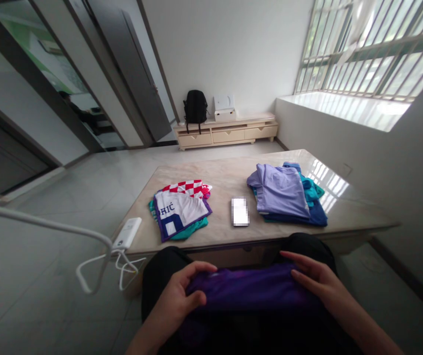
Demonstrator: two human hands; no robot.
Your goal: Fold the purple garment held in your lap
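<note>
Pale floor tiles fill the left of the frame, with dark door frames and glass in the upper left. A white power bank [127, 232] sits at the left corner of the table [229, 177], and its white cable [96, 261] loops down beside it. Next on the marble top is a pile of folded shirts [180, 209], with a red and white checked one at the back and a white one on top. A small blurred flat thing [240, 211] lies in the middle. To the right is a second pile of clothes [287, 194], with a light purple piece on top and blue and green ones under it.

At the bottom of the frame, a purple cloth [248, 291] lies across the person's lap. The left hand [180, 296] grips its left edge, fingers curled around it. The right hand [313, 278] rests on its right end, fingers out flat, not clenched.

Far back, a black backpack [195, 107] and a white box [224, 108] sit on a low cabinet [226, 132]. A barred window [374, 44] fills the upper right.
</note>
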